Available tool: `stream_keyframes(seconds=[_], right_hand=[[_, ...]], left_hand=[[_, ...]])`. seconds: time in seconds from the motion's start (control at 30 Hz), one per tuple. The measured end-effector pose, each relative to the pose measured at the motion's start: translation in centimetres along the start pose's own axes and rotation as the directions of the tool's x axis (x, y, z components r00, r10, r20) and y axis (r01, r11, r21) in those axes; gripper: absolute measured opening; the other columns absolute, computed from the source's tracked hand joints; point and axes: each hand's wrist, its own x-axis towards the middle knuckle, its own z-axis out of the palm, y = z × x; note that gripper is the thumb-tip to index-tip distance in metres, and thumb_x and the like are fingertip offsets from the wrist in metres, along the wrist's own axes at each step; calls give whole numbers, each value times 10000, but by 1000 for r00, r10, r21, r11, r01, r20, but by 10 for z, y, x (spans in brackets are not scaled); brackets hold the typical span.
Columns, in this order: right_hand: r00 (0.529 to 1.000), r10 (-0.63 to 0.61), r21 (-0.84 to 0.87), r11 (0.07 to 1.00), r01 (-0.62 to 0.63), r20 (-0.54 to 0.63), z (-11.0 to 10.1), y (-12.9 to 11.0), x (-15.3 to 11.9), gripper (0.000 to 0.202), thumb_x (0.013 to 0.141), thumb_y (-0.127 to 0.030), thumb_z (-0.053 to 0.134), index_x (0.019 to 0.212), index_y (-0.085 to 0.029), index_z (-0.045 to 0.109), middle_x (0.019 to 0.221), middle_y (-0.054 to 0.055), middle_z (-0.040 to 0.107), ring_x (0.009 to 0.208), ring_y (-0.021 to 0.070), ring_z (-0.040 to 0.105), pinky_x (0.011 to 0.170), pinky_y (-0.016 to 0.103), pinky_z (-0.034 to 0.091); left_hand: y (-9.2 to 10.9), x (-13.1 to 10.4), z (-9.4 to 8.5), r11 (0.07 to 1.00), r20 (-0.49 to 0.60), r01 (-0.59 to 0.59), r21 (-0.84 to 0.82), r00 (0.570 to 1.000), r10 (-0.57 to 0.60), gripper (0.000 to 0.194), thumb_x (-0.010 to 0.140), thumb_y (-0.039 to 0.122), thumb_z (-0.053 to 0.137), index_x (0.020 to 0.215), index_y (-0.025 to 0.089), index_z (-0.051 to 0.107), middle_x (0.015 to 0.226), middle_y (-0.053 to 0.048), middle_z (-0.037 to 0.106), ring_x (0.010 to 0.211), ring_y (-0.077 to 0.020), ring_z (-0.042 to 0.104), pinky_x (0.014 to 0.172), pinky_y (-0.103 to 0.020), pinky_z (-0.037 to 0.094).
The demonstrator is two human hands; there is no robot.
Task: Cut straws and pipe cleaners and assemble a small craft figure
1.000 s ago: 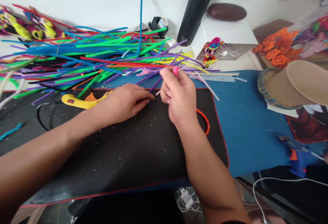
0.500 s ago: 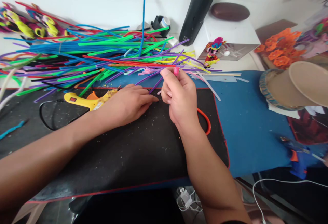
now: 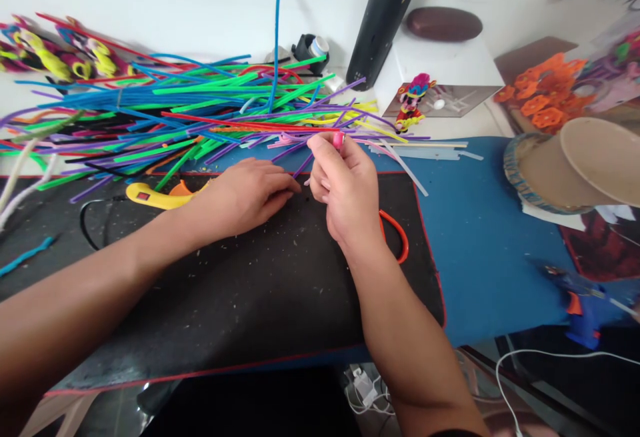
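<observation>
My right hand (image 3: pixel 345 187) is raised over the mat, closed, with a small bright pink piece (image 3: pixel 339 140) pinched at thumb and forefinger. A pale pink tip pokes out by its lower fingers; whether it joins the pink piece is hidden. Low over the black mat (image 3: pixel 280 290), my left hand (image 3: pixel 250 193) has its fingers loosely stretched to the right, apparently holding nothing. Behind the left wrist lies a yellow glue gun (image 3: pixel 155 197), its front part covered by the hand. An orange-red curved rod (image 3: pixel 397 237) lies beside my right wrist.
A heap of coloured pipe cleaners (image 3: pixel 200 103) spans the back. A black flask (image 3: pixel 385 23) and a small pipe-cleaner figure (image 3: pixel 413 103) stand behind, near a white box (image 3: pixel 440 63). To the right are a paper bowl (image 3: pixel 545 177) and a blue glue gun (image 3: pixel 583 317).
My left fingers have drawn back slightly to the left, and their tips are bent more. The right hand keeps its pinch on the pink piece. The view has shifted a little.
</observation>
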Motion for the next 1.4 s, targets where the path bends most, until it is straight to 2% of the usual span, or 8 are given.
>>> stream_keyframes(seconds=[0.17,0.53,0.8,1.13,1.2,1.27,1.33,1.4], right_hand=[[1000,-15,9,1000,15,-3,-1,-1,0,294,971,-451,829,900,-269,609,613,-108,379,486,88,356,445,245,291],[1000,-30,38,999,30,-1,-5,0,5,287,989,-445,832,927,-260,622,593,-116,373,472,81,330,438,235,275],[997,-70,21,997,70,13,-6,2,4,259,1043,-387,790,911,-250,615,603,-125,355,459,72,275,449,248,246],[998,-57,61,997,55,26,-5,0,3,311,967,-429,845,874,-242,615,581,-129,350,473,68,272,450,229,265],[999,-45,65,997,43,22,-5,0,3,302,952,-418,846,871,-239,616,580,-129,357,471,66,270,452,232,261],[999,-29,52,998,28,14,-5,-1,2,291,940,-416,836,863,-237,620,583,-128,361,470,65,265,453,237,249],[1000,-21,35,999,21,6,-4,-2,1,282,924,-429,822,855,-235,630,581,-126,363,469,65,257,450,239,234],[1000,-10,28,1000,10,8,-3,-2,0,264,899,-430,818,864,-233,646,573,-126,370,471,67,258,448,236,227]], left_hand=[[-3,0,-2,999,-1,19,-30,1000,-19,344,1087,364,517,1156,218,820,1059,-106,828,1011,-300,763,968,-439,571],[15,13,5,997,-6,-7,71,1000,7,248,1070,293,557,1037,197,784,986,-97,803,939,-302,745,934,-448,546],[18,21,11,998,24,-29,50,999,27,169,1036,266,638,1007,195,788,1036,-96,835,986,-317,764,934,-453,539],[22,27,12,998,1,0,70,1000,0,252,1015,250,552,906,178,767,947,-120,830,890,-307,752,851,-444,524],[18,25,5,999,-19,45,-6,999,-46,227,987,271,573,886,185,758,919,-104,820,852,-282,734,820,-418,517],[11,21,-6,971,-60,165,-176,982,-178,212,967,336,621,879,202,760,838,-61,785,757,-237,687,738,-367,495],[4,16,-19,850,-104,281,-446,927,-361,246,966,442,683,933,217,776,823,-28,761,730,-202,651,698,-326,482],[-1,12,-30,692,-161,275,-667,854,-495,311,947,525,749,943,215,776,857,-26,754,738,-183,625,694,-305,477]])
